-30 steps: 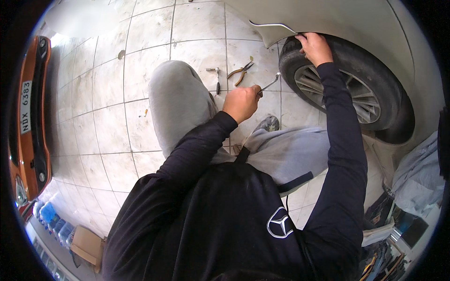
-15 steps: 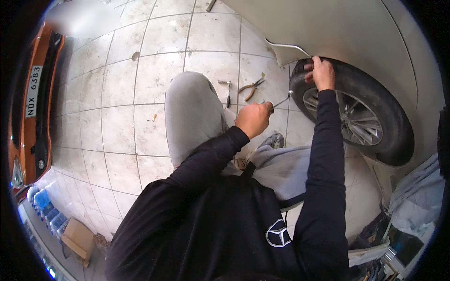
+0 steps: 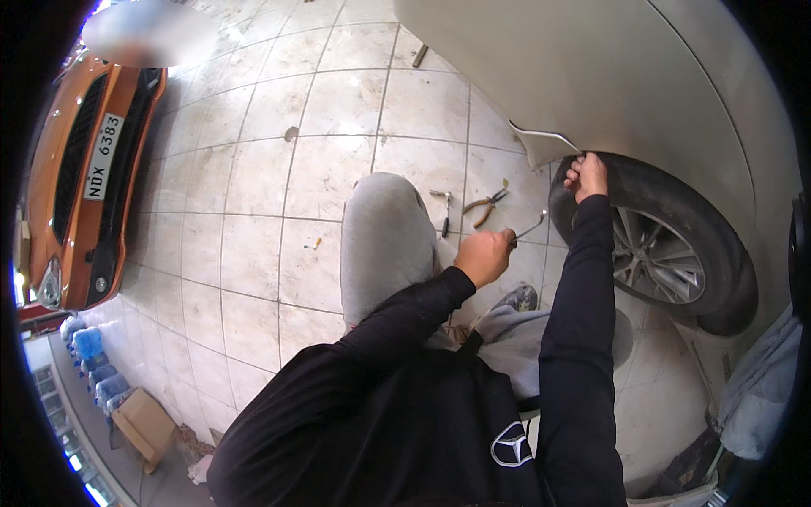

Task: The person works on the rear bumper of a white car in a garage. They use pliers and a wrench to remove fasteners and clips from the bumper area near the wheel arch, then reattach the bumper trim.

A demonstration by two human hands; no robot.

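Note:
My left hand point(image 3: 484, 256) is wrapped round a metal tool point(image 3: 530, 229) with a bent tip, held out beside the tyre. My right hand point(image 3: 589, 177), fingers curled, is at the lower edge of the pale car body panel point(image 3: 642, 84), just above the tyre point(image 3: 728, 270) and spoked wheel point(image 3: 655, 253). A thin silver strip point(image 3: 541, 133) runs along that edge into my right fingers; what exactly they grip is partly hidden. A ratchet point(image 3: 445, 218) and orange-handled pliers point(image 3: 478, 207) lie on the tiled floor between my left knee point(image 3: 384, 237) and the wheel.
An orange car's front bumper point(image 3: 118, 253) is at the left. Water bottles point(image 3: 89, 342) and a cardboard box point(image 3: 144, 422) sit at lower left. A grey cloth point(image 3: 752, 389) hangs at lower right. A small bar point(image 3: 420, 54) lies by the pale car.
The view has shifted, so the floor and cars appear further right and lower. My right fingers, spread half a second ago, are now curled at the panel's edge. My left hand still holds the tool.

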